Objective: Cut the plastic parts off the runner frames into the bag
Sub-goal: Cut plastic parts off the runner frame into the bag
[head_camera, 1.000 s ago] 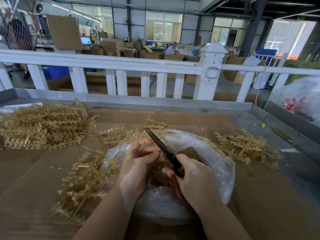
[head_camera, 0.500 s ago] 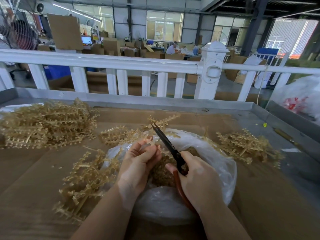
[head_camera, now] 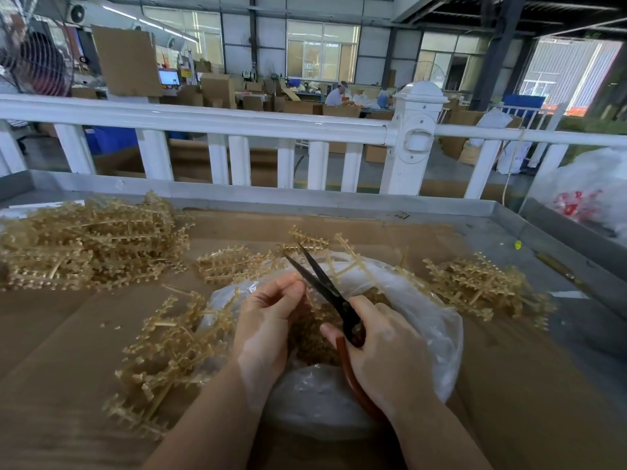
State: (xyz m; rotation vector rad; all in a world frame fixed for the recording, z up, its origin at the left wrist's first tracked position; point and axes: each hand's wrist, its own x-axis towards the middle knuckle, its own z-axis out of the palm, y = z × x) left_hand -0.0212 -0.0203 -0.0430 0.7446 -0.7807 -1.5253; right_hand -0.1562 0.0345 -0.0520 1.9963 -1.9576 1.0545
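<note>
A clear plastic bag (head_camera: 437, 330) lies open at the middle of the table, with a heap of small tan cut parts (head_camera: 312, 337) inside. My right hand (head_camera: 383, 354) grips black scissors (head_camera: 322, 283) with red handles; their blades are parted and point up and away over the bag. My left hand (head_camera: 268, 320) pinches a tan runner frame (head_camera: 346, 266) that sticks out over the bag, right beside the blades. How the fingers meet the frame is partly hidden.
A big pile of tan runner frames (head_camera: 88, 239) lies at the far left, a smaller pile (head_camera: 475, 286) at the right, more (head_camera: 166, 354) by my left forearm. Brown cardboard (head_camera: 509, 401) covers the metal-rimmed table. A white railing (head_camera: 237, 127) runs behind it.
The scissors' blades have opened and risen a little. The runner frame in my left hand now sticks out further over the bag. Both hands stay above the bag.
</note>
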